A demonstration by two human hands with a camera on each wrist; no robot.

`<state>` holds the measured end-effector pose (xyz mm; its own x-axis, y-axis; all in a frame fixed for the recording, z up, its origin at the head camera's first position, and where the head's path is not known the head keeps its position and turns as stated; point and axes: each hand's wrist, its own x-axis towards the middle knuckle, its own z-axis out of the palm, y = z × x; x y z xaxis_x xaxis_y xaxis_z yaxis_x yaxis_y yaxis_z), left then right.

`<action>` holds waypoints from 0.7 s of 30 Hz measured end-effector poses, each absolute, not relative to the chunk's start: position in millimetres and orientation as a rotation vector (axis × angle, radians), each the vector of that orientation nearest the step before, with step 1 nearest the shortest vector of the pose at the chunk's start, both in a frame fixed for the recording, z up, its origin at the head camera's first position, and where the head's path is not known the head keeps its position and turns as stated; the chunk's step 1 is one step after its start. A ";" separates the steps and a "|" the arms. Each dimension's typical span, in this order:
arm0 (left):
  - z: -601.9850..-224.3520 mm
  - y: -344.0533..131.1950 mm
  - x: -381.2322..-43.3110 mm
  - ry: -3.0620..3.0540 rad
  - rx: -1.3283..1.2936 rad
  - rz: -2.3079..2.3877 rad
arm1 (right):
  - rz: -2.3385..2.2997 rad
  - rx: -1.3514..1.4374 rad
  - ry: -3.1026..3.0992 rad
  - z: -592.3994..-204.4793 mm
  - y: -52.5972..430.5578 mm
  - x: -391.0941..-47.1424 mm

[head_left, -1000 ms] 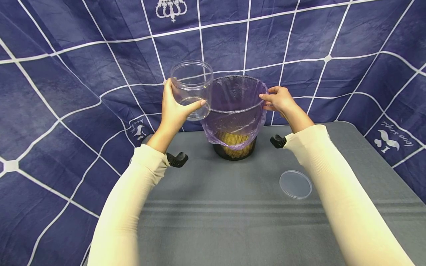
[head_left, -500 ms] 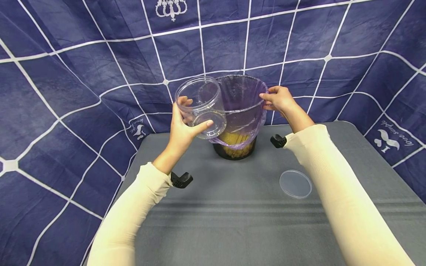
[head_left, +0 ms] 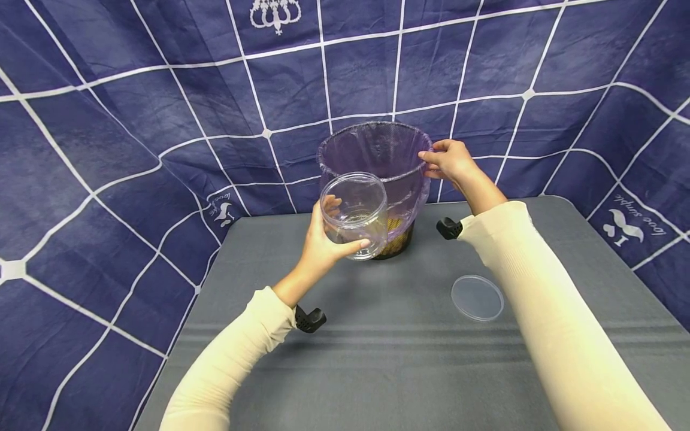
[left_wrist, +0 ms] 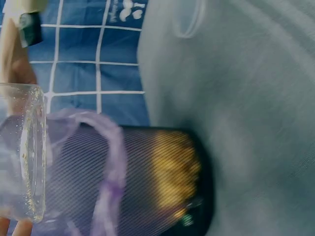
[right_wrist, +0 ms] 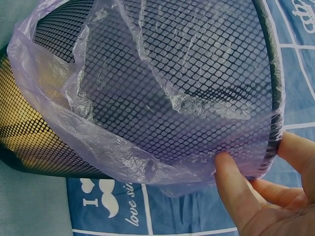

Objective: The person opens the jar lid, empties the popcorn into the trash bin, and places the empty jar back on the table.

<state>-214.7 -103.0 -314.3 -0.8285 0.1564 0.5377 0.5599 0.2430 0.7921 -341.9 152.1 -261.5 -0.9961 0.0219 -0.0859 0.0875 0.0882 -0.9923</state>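
My left hand (head_left: 323, 242) grips a clear plastic jar (head_left: 356, 206) around its side, the open mouth facing up and slightly tilted. Fine yellowish crumbs cling near the jar's base in the left wrist view. The jar overlaps the front of a black mesh wastebasket (right_wrist: 187, 59) in the head view. A purple plastic bag (head_left: 372, 146) lines the basket and folds over its rim. At the rim's right side my right hand (head_left: 450, 161) pinches the edge between thumb and fingers. Something yellow (left_wrist: 172, 172) shows through the mesh at the basket's bottom.
A clear round lid (head_left: 477, 297) lies on the grey tabletop (head_left: 377, 371), to the right and nearer than the basket. Behind and at both sides hangs a blue cloth (head_left: 431, 60) with white grid lines.
My left hand has carried the jar down, rightward and nearer, from beside the basket's rim to in front of it. The right hand has stayed at the rim.
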 end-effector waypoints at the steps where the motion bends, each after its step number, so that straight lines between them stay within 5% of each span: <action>1: -319.0 -101.9 -214.3 -2.180 -0.662 -1.619 | -2.085 0.117 2.280 -261.5 151.9 -342.1; 21: -443.0 -78.0 -234.2 -2.384 -0.565 -1.566 | -2.089 0.133 2.275 -261.3 152.5 -342.0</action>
<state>-234.2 -78.0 -443.0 -0.8982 0.1896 0.3967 0.4394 0.3531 0.8260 -342.0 152.5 -261.3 -0.9950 0.0296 -0.0951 0.0972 0.0838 -0.9917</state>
